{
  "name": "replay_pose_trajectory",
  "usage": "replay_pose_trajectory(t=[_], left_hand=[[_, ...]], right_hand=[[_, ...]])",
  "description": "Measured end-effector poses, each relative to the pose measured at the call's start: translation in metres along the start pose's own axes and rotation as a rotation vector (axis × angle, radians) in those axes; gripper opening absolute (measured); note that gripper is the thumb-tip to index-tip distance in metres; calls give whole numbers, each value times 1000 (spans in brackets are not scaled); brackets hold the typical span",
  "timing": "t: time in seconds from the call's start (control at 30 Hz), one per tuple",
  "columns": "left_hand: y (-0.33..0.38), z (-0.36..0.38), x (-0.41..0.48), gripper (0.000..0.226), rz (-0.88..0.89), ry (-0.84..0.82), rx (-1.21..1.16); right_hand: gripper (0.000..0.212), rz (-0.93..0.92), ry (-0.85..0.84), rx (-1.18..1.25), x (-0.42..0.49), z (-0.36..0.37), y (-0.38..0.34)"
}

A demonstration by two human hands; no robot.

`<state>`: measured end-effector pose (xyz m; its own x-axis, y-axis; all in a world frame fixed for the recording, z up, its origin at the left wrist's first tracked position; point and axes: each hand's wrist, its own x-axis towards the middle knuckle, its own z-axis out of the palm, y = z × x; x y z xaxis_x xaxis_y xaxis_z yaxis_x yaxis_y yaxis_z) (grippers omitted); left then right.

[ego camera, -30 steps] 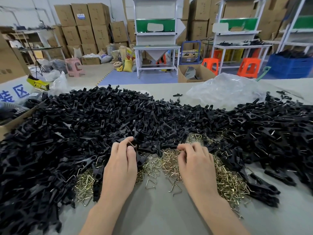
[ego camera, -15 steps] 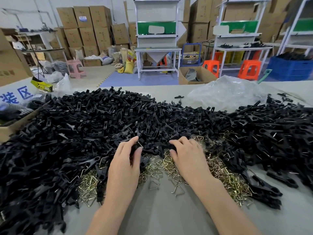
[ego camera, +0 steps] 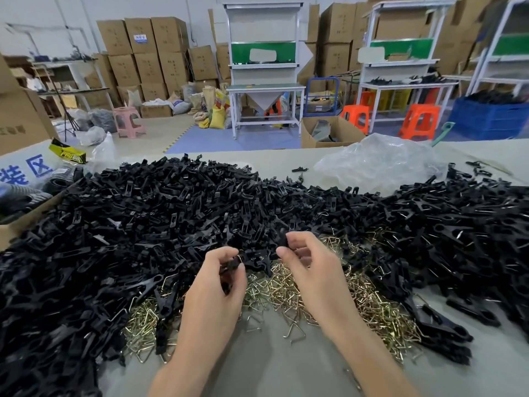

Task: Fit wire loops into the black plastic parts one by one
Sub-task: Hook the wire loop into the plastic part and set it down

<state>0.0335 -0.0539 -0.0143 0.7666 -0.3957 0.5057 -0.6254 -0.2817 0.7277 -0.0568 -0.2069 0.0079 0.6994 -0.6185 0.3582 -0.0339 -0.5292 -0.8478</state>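
Now | left hand (ego camera: pixel 214 287) grip: curled round black plastic part (ego camera: pixel 230 266) | right hand (ego camera: pixel 310 267) grip: narrow, pinching another black part (ego camera: pixel 282 238)

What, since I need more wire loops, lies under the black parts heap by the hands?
Brass-coloured wire loops spill out from under the near edge of the black plastic parts, on the grey table. How far they run beneath is covered.

clear plastic bag (ego camera: pixel 378 164) beyond; cardboard boxes (ego camera: pixel 143 53) behind.
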Motion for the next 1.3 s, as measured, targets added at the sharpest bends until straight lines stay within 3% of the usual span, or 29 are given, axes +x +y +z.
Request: replay_pose_trajectory(t=[0.17,0.4,0.6,0.77,0.97,1.07,1.2,1.3], left_hand=[[9,5,-6,35,237,-125,77],[16,6,-16,21,272,-225,-5],[20,9,-14,22,137,-164,-123],[26,15,-12,23,-112,-110,-334],[31,21,-10,17,-267,-11,-611],[28,22,-11,27,-316,47,-679],[27,28,-16,50,-434,-65,-846],[24,31,-16,44,-448,-129,-828]], right_hand=[[19,247,-61,578,-26,-6,-1],[22,296,-171,741,-27,-1,5],[12,355,-152,919,-23,-4,9],[10,440,-51,1086,-18,-10,9],[4,470,-18,1160,-16,-12,9],[11,404,-89,1030,-19,-10,9],[16,335,-226,905,-26,-3,2],[17,332,-224,878,-25,-4,2]])
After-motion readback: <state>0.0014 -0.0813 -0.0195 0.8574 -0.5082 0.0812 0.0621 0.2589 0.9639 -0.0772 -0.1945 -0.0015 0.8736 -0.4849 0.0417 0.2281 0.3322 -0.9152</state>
